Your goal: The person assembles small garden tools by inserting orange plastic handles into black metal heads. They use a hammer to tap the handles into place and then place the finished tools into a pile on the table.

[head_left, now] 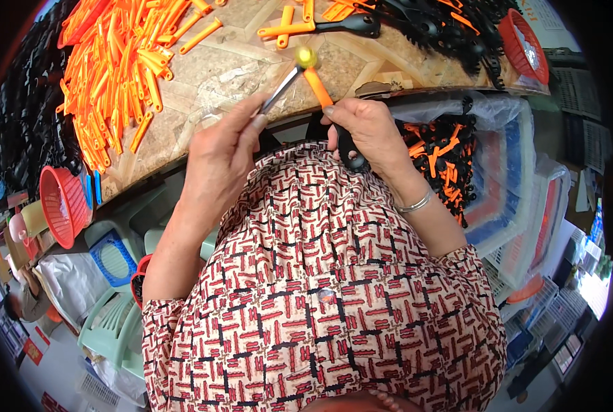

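Note:
My left hand [220, 154] is closed round a shiny metal shaft [281, 90]. Its far end meets a round yellow piece [306, 56], slightly blurred; together they look like a small hammer. In my right hand [369, 130], fingers wrapped about it, is a black utensil with an orange handle [317, 86]. The orange end points away from me and touches or nearly touches the yellow piece. The utensil's rounded black end [351, 152] hangs below my fingers, partly hidden by them. Both hands are at the table's near edge.
On the wooden table [203, 89] lie a heap of orange handles [114, 75] at left and black utensils [423, 27] at far right. Red baskets [64, 206] [524, 48] stand at both sides. Finished-looking orange-and-black pieces [444, 154] fill a plastic-lined bin [509, 172] at my right.

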A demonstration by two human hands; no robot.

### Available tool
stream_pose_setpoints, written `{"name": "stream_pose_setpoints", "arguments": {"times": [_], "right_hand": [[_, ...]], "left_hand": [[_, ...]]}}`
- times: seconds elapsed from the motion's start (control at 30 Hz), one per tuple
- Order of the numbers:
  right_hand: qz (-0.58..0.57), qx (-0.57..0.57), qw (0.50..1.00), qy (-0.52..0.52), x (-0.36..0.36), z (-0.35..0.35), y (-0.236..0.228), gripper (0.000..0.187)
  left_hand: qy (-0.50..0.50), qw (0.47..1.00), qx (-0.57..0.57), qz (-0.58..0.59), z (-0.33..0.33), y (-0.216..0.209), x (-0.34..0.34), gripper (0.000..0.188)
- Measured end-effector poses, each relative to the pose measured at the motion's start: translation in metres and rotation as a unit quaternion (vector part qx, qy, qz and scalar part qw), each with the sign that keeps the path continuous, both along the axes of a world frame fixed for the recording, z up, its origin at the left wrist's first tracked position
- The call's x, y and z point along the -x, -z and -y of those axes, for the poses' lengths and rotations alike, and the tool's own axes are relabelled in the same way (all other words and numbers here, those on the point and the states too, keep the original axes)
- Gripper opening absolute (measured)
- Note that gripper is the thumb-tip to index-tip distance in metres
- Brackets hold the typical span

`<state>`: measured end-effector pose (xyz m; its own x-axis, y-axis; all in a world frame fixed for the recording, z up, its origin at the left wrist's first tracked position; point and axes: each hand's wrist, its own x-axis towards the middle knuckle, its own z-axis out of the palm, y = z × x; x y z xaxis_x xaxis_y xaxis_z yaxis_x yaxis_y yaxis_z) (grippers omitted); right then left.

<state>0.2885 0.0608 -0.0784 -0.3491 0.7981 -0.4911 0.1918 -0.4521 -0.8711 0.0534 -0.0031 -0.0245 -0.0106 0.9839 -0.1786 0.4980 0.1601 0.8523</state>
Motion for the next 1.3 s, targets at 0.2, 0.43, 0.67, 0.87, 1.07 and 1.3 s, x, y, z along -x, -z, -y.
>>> {"name": "stream_pose_setpoints", "arguments": {"times": [0.2,0.43,0.67,0.87,1.07,1.3], "right_hand": [[0.006,0.003,1.000,-0.018,0.001,-0.003,-0.001,0.024],[-0.012,0.018,1.000,-0.019,-0.005,-0.005,0.000,0.023],[0.030,0.004,0.997,-0.065,-0.032,-0.015,-0.008,0.031],[0.099,-0.005,0.984,-0.147,-0.068,-0.025,-0.023,0.031],[0.515,-0.254,0.798,-0.181,-0.174,-0.030,-0.065,0.028],[0.357,-0.653,0.657,-0.120,-0.033,-0.082,-0.056,0.018]], "left_hand": [[0.069,0.982,-0.145,-0.095,0.009,-0.011,-0.006,0.021],[-0.038,0.995,-0.086,-0.010,0.002,-0.034,-0.007,0.025],[0.102,0.975,-0.127,-0.154,-0.013,0.018,-0.010,0.019],[0.052,0.994,-0.080,-0.052,-0.020,0.005,-0.005,0.021],[-0.105,0.963,0.057,0.242,-0.014,0.007,0.033,0.030],[-0.119,0.986,0.005,0.115,-0.076,0.003,0.036,0.028]]}}
